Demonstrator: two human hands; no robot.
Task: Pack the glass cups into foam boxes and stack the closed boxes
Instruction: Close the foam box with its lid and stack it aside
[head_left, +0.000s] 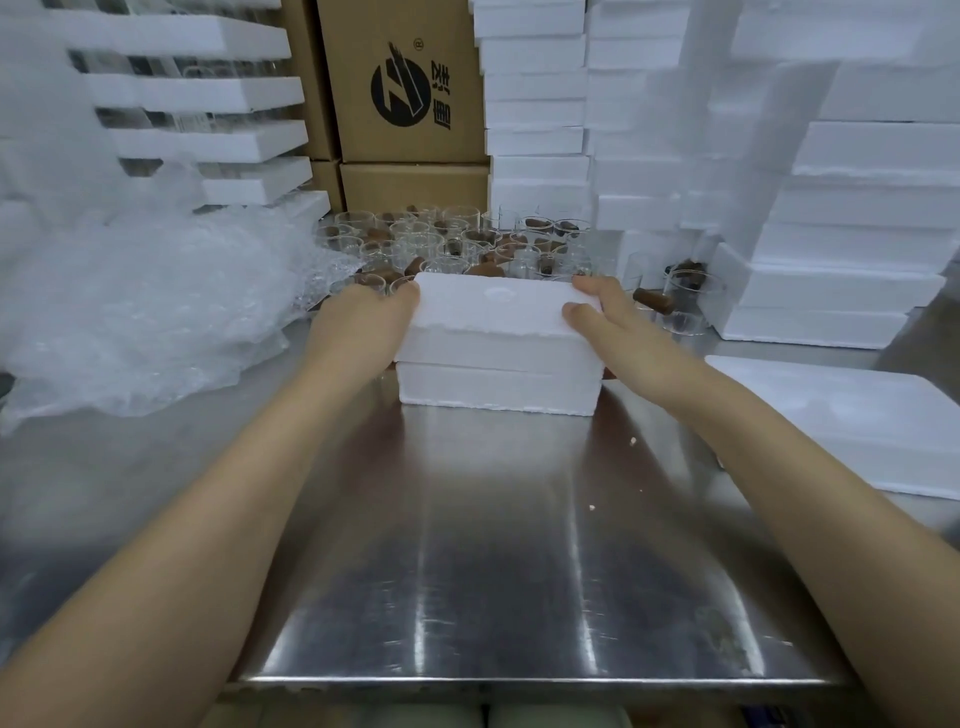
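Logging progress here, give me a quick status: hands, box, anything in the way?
Left hand and right hand grip the closed foam box by its ends. Box sits on steel table. Glass cups crowd close behind it.

matt white foam box (498, 343), glossy brushed-metal table (498, 545), clear glass cups (447, 244)

Packing workshop: stacked foam boxes (535, 104), cartons (400, 78)
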